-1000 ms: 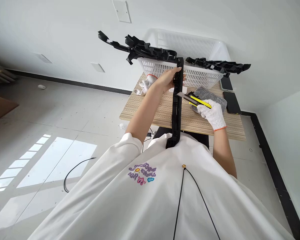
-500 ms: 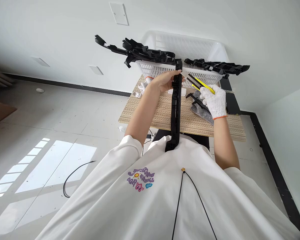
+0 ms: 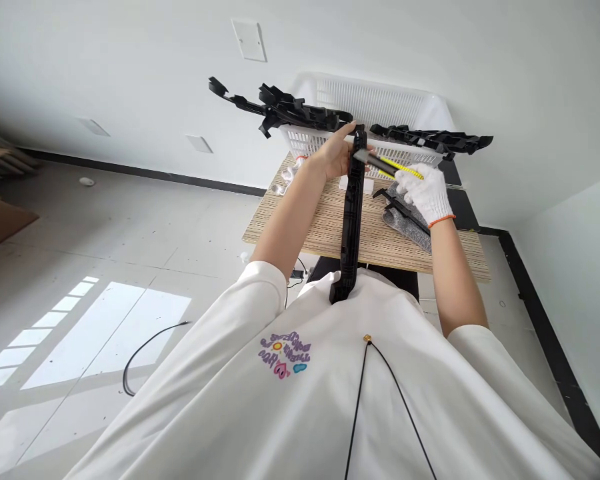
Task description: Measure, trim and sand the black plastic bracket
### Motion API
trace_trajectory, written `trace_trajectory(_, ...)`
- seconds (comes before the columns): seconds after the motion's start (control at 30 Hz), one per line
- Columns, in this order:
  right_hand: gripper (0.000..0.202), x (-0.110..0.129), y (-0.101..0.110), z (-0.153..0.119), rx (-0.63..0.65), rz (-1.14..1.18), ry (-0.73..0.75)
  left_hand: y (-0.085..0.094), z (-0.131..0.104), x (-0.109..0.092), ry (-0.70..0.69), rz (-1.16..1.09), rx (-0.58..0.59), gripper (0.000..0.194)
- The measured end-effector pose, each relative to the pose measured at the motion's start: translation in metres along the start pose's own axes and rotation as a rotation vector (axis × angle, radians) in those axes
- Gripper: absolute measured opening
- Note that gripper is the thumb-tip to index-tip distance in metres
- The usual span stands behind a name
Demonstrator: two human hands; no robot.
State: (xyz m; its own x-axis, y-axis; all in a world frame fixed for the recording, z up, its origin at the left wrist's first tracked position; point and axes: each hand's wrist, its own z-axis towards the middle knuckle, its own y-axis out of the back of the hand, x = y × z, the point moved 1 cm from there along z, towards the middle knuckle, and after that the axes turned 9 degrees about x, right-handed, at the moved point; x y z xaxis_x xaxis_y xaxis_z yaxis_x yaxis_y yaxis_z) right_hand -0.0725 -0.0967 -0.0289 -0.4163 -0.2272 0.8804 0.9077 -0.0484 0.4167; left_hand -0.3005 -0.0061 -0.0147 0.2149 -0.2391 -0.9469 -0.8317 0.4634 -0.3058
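A long black plastic part (image 3: 350, 227) stretches from my shirt front up to the basket's edge. My bare left hand (image 3: 336, 157) is wrapped around its far end, thumb near the tip. In a white knit glove, my right hand (image 3: 425, 189) grips a yellow and black utility knife (image 3: 387, 165). The knife's blade points left and meets the part's upper section in view; whether it touches cannot be made out. Under the right hand, a black caliper (image 3: 403, 207) lies on a grey cloth (image 3: 405, 227).
A white plastic basket (image 3: 375, 87) stands at the table's back, with black plastic parts (image 3: 300, 110) across its left rim and more black parts (image 3: 435, 139) on the right. A white glove (image 3: 286, 179) lies at left on the wooden table (image 3: 315, 220). A cable (image 3: 140, 350) rests on the floor.
My right hand has brought the knife slightly left and lower, its blade now over the black part. My left thumb has shifted up toward the part's tip. The camera view has shifted slightly.
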Motion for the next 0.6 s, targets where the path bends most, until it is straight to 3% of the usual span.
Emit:
trace_trajectory(0.13,0.025,-0.003,-0.003,0.002,-0.096,-0.031,0.028,-0.001,0.000,0.002,-0.031,-0.006,-0.008,0.055)
trace_trajectory(0.27,0.026,-0.006,-0.004,0.002,0.042,0.021,-0.036,-0.004,0.000,0.004,-0.049,0.022,-0.019,0.041)
trace_trajectory(0.4,0.028,-0.005,0.004,-0.007,0.017,-0.072,-0.001,-0.007,0.003,0.008,-0.038,0.009,-0.020,0.020)
trace_trajectory(0.53,0.027,-0.001,0.011,-0.016,0.128,-0.117,-0.023,-0.006,0.004,0.010,-0.004,-0.041,0.045,0.013)
trace_trajectory(0.6,0.028,0.000,0.013,-0.018,0.124,-0.137,-0.031,-0.005,0.002,0.011,-0.010,-0.072,0.100,0.015)
